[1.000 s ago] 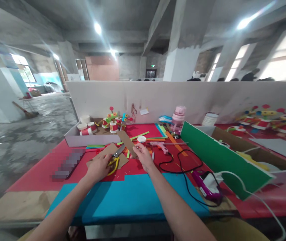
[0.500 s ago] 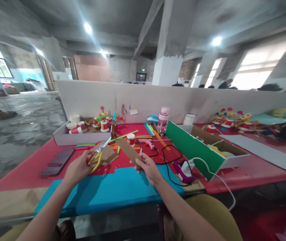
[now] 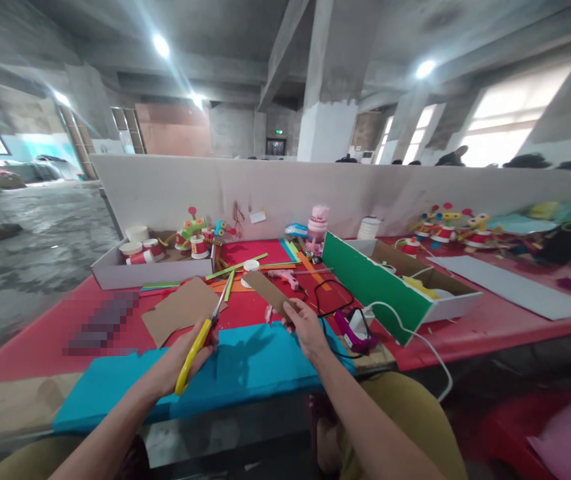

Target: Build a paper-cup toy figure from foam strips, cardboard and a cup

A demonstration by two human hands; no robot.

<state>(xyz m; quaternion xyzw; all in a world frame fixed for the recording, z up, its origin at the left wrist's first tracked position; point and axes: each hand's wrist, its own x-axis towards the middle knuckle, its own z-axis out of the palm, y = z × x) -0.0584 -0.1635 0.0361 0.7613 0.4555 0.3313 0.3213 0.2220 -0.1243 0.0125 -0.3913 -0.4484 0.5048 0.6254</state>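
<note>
Yellow-handled scissors (image 3: 200,350) are held in my left hand (image 3: 184,363), blades pointing up and away over the table. Fingers of my right hand (image 3: 306,330) pinch one end of a brown cardboard strip (image 3: 268,291), which slants up to the left in the air. A larger brown cardboard sheet (image 3: 178,312) lies on the red cover just beyond my left hand. Beneath both hands is blue paper (image 3: 245,360) along the table's front edge. Behind the strip's far end stands a white paper cup (image 3: 251,267), partly hidden.
A white box (image 3: 160,273) with paper cups and small figures stands at back left. A pink glue gun (image 3: 284,277) lies mid-table. A green-sided box (image 3: 370,288), a purple power strip (image 3: 357,333) and loose cables are at right.
My left hand has come nearer and slightly right, turning the scissors so the handles face me. The cardboard sheet by it shows more fully. My right hand still holds the strip, shifted slightly right.
</note>
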